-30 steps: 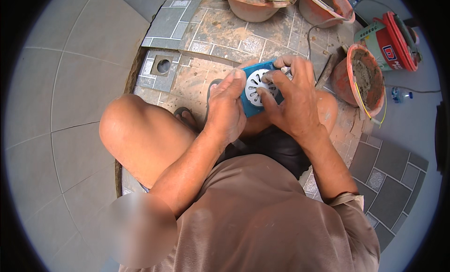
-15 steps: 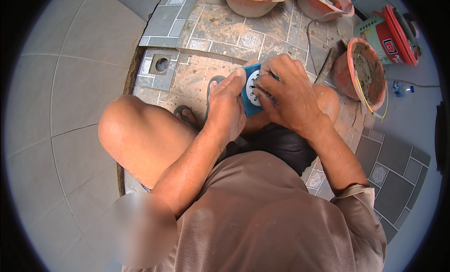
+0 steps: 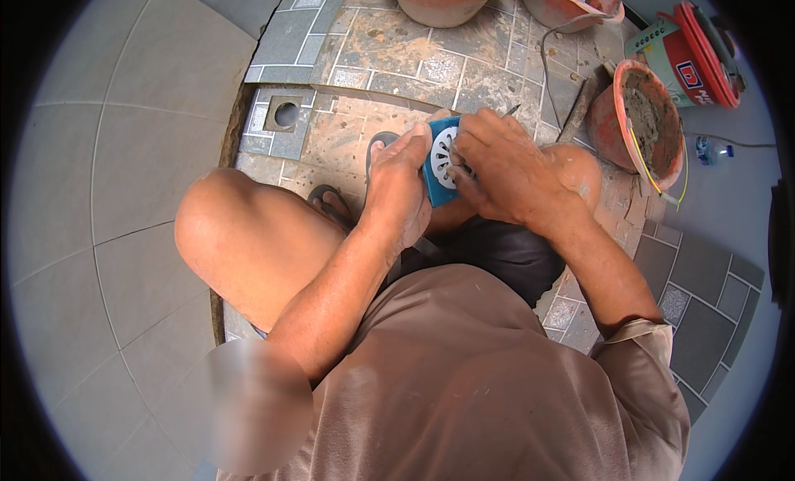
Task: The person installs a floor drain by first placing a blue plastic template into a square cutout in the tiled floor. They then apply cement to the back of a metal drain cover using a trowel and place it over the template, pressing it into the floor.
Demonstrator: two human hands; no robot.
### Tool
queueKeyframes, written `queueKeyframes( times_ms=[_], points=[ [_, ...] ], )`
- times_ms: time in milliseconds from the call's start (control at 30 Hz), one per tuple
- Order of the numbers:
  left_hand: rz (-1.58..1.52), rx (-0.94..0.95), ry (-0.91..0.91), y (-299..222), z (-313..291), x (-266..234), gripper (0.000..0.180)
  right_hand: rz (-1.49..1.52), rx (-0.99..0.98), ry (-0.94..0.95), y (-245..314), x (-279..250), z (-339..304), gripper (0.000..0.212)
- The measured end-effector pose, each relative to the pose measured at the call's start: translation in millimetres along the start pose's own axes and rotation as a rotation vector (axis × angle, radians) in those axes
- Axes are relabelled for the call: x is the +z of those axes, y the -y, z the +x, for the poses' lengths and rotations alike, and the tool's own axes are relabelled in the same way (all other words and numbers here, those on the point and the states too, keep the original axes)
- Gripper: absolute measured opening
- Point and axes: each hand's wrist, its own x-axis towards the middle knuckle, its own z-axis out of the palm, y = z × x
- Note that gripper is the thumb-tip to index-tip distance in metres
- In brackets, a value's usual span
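Observation:
A square blue floor drain cover with a round, white, slotted centre is held up in front of my knees. My left hand grips its left edge, thumb along the near face. My right hand is closed at its right side, with the bent fingers and thumb over part of the white disc. A thin dark tip sticks out past the knuckles of my right hand; the rest of it is hidden. Ahead to the left, a square tile with a round drain hole sits in the floor.
A reddish bucket of wet grey mortar stands at the right beside a red and green paint pail. Two more basins, one nearer the middle, are at the far edge. A plastic bottle lies by the wall. Patterned tiles lie at the right.
My right hand has turned and its fingers have drawn together, uncovering more of the white disc. The thin dark tip has come into view. My left hand stays almost still.

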Motion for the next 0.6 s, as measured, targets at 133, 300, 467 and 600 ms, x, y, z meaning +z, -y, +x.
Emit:
queueKeyframes(
  times_ms=[133, 300, 467, 600],
  points=[
    [-0.019, 0.028, 0.025, -3, 1, 1, 0.051, 0.169, 0.029, -0.165, -3, 6, -1, 0.017],
    [-0.002, -0.004, -0.009, -4, 0, 8, 0.048, 0.083, -0.002, -0.218, 0, 7, 1, 0.014],
    [0.036, 0.001, -0.008, 2, 4, 0, 0.048, 0.100, 0.099, -0.122, 4, 6, 5, 0.018],
    [0.028, 0.013, -0.014, 6, 9, -4, 0.047, 0.006, 0.106, -0.144, 3, 22, 8, 0.019]
  ],
)
